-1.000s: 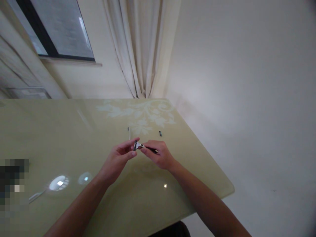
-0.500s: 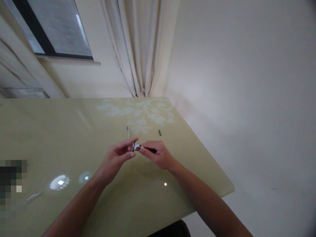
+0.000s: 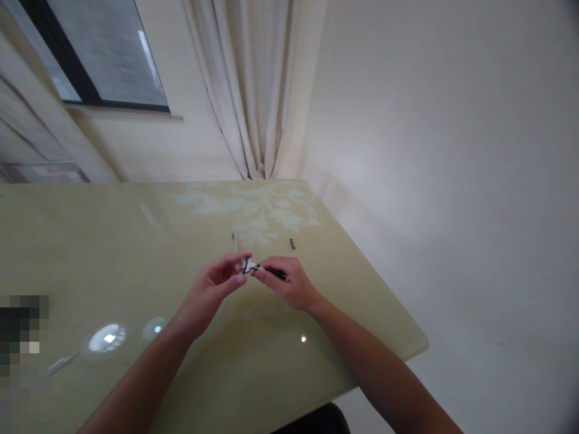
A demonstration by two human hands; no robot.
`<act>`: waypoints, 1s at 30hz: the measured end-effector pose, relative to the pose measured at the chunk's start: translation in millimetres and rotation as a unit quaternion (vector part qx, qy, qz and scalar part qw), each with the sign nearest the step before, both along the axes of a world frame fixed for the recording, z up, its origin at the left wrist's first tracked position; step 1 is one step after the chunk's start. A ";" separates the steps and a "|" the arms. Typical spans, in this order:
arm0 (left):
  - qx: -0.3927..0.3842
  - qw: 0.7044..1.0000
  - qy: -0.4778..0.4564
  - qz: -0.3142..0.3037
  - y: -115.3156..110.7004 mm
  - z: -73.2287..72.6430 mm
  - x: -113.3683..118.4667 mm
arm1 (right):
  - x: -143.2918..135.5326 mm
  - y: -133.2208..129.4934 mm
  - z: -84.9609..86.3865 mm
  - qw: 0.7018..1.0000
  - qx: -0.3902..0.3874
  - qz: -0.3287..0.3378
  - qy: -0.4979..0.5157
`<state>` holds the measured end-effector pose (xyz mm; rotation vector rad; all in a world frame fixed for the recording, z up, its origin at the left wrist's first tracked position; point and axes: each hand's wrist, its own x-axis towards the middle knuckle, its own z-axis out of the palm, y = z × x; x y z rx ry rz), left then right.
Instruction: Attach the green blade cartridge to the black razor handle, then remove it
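A razor with a silvery neck and dark handle is held between my two hands above the table. My right hand is closed around its handle, with the thumb along the neck. The fingertips and thumb of my left hand pinch the ends of the razor's head, which points left. Beyond my right hand lies a small dark razor cartridge. Just past my left fingers is a thin white stick-like item with a grey end, its near part hidden by the hand.
The glossy table ends at a slanting right edge beside a wall. A dark chair back stands at the near edge. Curtains hang behind the table. A blurred dark patch is at far left.
The razor's head has turned slightly in my fingers, showing more of its face. Both hands stay nearly in place, and the view has shifted very little.
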<state>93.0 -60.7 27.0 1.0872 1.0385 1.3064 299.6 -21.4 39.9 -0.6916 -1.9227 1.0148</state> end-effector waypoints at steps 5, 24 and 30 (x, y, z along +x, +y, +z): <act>0.047 0.997 0.055 0.019 1.6 0.1 -1.2 | 0.1 0.5 -1.2 1.000 -0.011 0.006 0.001; 0.036 0.999 0.033 0.020 6.9 -16.9 0.1 | -2.5 5.2 -8.8 0.998 -0.052 0.000 -0.020; 0.032 0.998 0.033 0.047 7.2 -16.5 2.0 | -4.1 8.9 -16.2 0.999 -0.044 -0.020 0.001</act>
